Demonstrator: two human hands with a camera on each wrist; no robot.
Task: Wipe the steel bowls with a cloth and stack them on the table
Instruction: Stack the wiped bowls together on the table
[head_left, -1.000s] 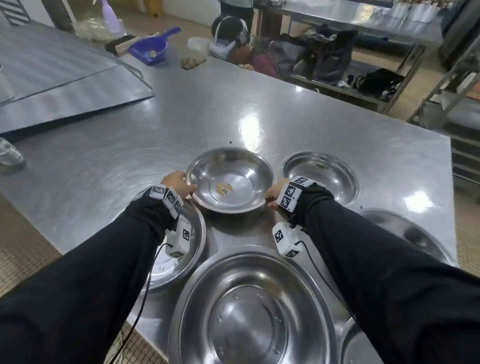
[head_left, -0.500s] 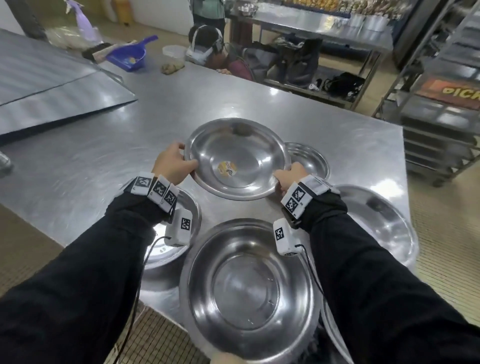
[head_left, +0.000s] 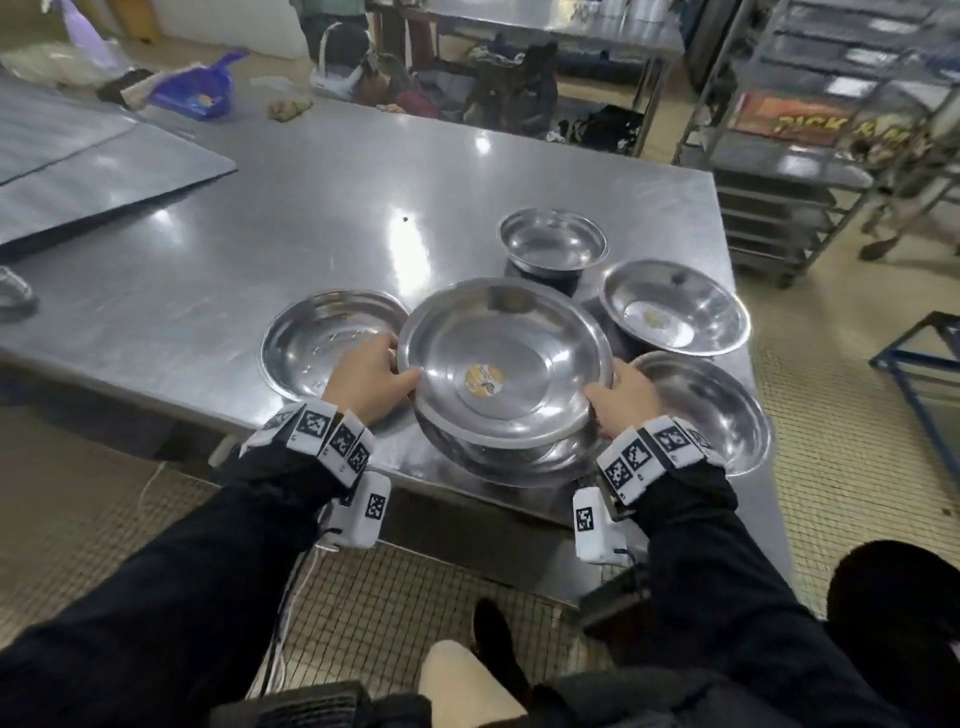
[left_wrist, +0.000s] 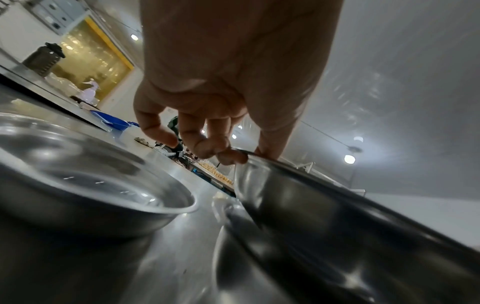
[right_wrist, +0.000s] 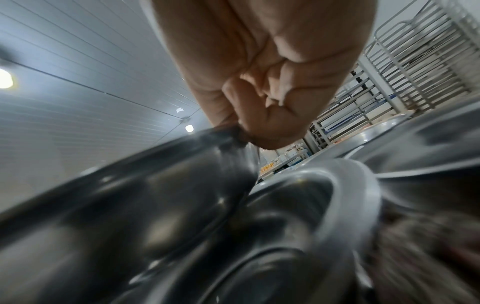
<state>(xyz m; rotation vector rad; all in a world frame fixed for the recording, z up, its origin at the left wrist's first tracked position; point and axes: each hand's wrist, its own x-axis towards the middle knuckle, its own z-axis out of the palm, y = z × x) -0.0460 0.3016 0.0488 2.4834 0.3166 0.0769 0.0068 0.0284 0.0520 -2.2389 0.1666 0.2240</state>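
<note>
A steel bowl with a yellow sticker (head_left: 504, 358) is held over a larger steel bowl (head_left: 519, 460) at the table's near edge. My left hand (head_left: 371, 376) pinches its left rim, thumb on top; in the left wrist view the fingers (left_wrist: 207, 144) curl under the rim of this stickered bowl (left_wrist: 337, 205). My right hand (head_left: 621, 397) grips the right rim, and the right wrist view shows its fingers (right_wrist: 267, 131) on that same bowl (right_wrist: 155, 195). I cannot tell whether the held bowl touches the one below. No cloth is in view.
More steel bowls stand around: one at the left (head_left: 327, 338), one at the near right (head_left: 711, 410), one with a sticker (head_left: 672, 306) and a small one (head_left: 553, 241) behind. The steel table (head_left: 311, 208) stretches away. A blue dustpan (head_left: 195, 91) and a seated person lie beyond.
Both hands lifted the stickered bowl from the middle of the table and carried it towards me, over the large near bowl. My head view shifted back and right.
</note>
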